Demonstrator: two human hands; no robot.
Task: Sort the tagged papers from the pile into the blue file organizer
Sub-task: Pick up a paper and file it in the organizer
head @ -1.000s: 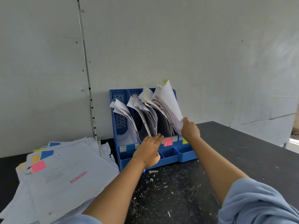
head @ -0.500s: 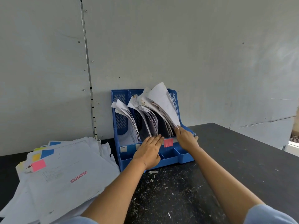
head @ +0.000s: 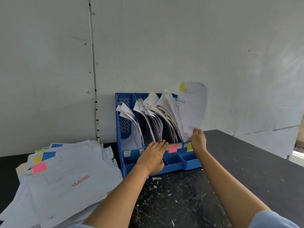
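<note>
right hand (head: 198,139) pinches a yellow-tagged sheet (head: 192,111) at its bottom edge, long axis upright now, tag at top, rightmost slot of the blue organizer (head: 189,163). half a sec ago it drooped fwd. left hand (head: 153,157) lies flat on the organizer front, fingers straight. pile (head: 65,176) on tabletop (head: 246,162) to the left.

2 bare forearms in view, both uncovered from wrist to near the elbow. Left hand (head: 153,157): no glove, no ring, no watch or band at the wrist. Right hand (head: 198,140): same, nothing worn on it or at the wrist. Fingers (head: 162,144) of the left hand bare; nails too small to make out. Light blue sleeve (head: 271,219) on the right arm, soft fabric, pushed or cut short near the elbow, loose folds at the hem. Sliver of the same light blue on the left arm at the bottom edge. No logos or markings visible on the fabric.
</note>
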